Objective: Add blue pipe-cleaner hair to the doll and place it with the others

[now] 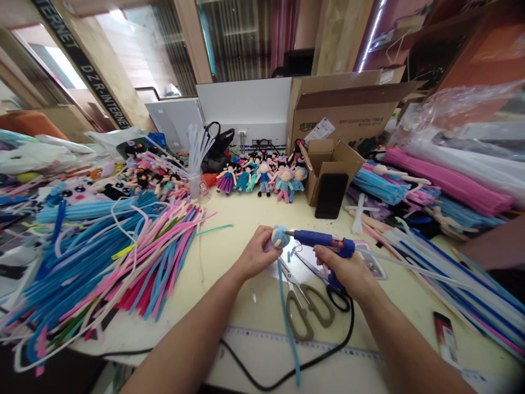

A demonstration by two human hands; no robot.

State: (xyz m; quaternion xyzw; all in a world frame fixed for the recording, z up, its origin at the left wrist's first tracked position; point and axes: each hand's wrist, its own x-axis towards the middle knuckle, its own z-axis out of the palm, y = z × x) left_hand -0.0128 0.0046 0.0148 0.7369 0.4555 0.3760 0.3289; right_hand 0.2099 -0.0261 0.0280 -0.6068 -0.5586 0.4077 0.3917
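Observation:
Pinched between the fingers of my left hand (260, 253) is a small doll head (279, 236) with light blue fuzzy hair. A blue pipe cleaner (288, 323) hangs down below it towards the table's front edge. My right hand (342, 268) is closed around the handle of a blue hot glue gun (322, 241), and its metal nozzle points left, at or very near the doll head. Whether the tip touches is too small to tell. Under my hands lie grey-handled scissors (305, 306) and a second, dark-handled pair (337, 295).
Bundles of pipe cleaners (94, 257) cover the left side; more strips (455, 273) lie at right. Finished dolls (262, 178) stand at the back beside a small cardboard box (330, 158) and a phone (331, 195). A black cord (262, 387) and a ruler (328, 347) run along the front.

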